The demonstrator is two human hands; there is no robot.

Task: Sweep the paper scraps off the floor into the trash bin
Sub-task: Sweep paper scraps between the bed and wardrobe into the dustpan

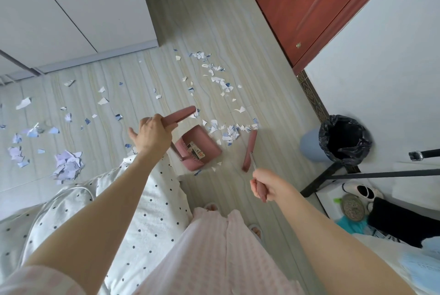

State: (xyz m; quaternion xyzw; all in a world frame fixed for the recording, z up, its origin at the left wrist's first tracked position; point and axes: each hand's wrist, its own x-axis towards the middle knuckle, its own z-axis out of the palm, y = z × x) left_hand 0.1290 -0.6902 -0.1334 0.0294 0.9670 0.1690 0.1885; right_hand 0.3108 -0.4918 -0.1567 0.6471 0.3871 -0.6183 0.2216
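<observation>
White and blue paper scraps point(221, 80) lie scattered over the pale floor, with a small row point(232, 130) just beyond the pink dustpan point(198, 149) and a bigger heap point(67, 166) at the left. My left hand point(152, 135) grips the dustpan's pink handle point(182, 115). My right hand point(265, 187) holds the broom handle, and the pink broom head point(250, 150) rests on the floor right of the dustpan. A blue trash bin point(309, 144) with a black liner stands at the right by the wall.
A white cabinet point(71, 13) fills the upper left and a red-brown door point(309, 4) the upper right. A bed with a dotted cover point(147, 199) is at my left. Black stand legs point(333, 174), shoes and clutter sit at the lower right.
</observation>
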